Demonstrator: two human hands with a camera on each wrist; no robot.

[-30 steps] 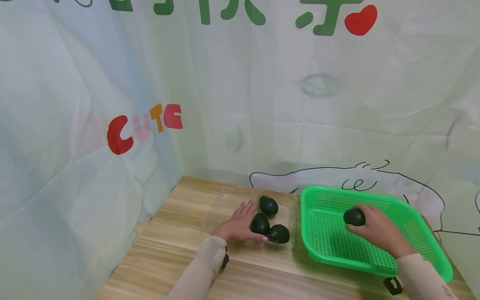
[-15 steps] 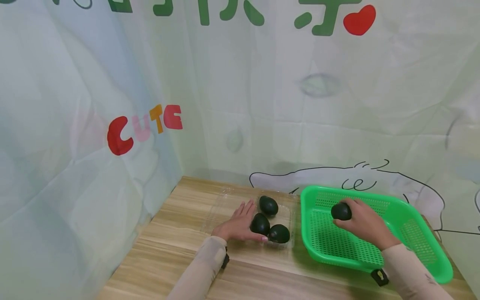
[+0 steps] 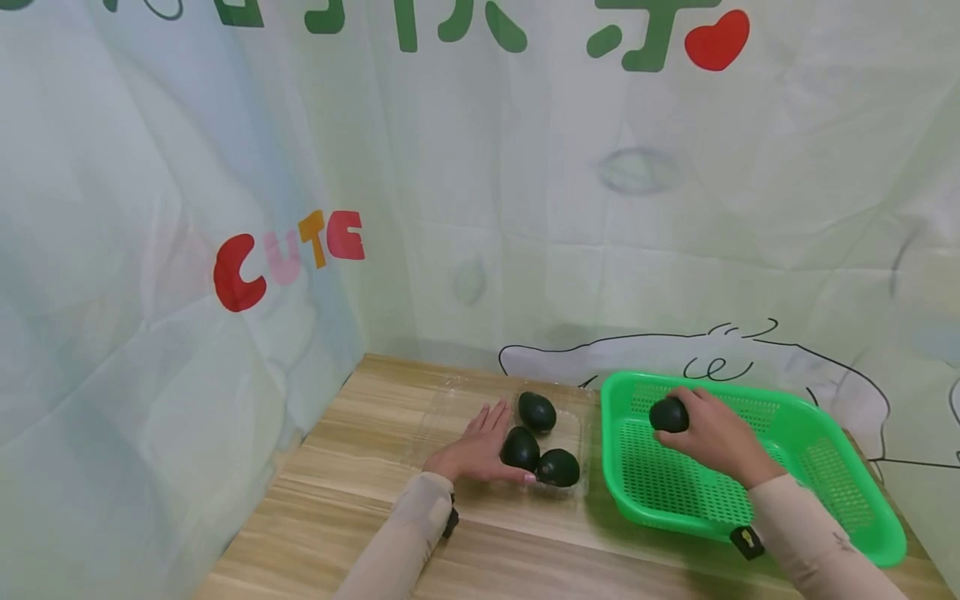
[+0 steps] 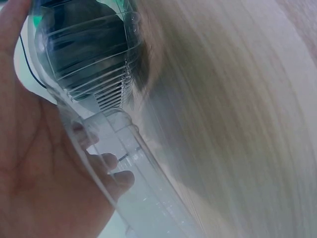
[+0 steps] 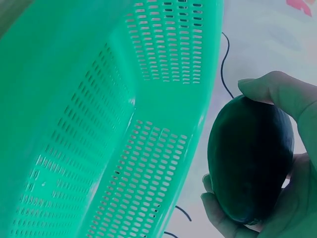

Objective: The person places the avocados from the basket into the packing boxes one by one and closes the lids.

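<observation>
my right hand (image 3: 714, 435) curls thumb and fingers round a dark egg-shaped item (image 3: 669, 415), seen over the left part of the green basket (image 3: 611, 458); in the right wrist view, my thumb lies across one end and fingertips wrap the side. my left hand (image 3: 474, 454) extends its fingers, thumb spread away, touching the clear plastic box (image 3: 567, 425), where three similar dark items (image 3: 537, 412) sit on the bench (image 3: 360, 483). both forearms slant inward.

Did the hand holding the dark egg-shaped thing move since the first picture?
Yes. In the head view, the right hand has moved left and slightly farther away, closer to the left rim of the unmoved green basket.
</observation>
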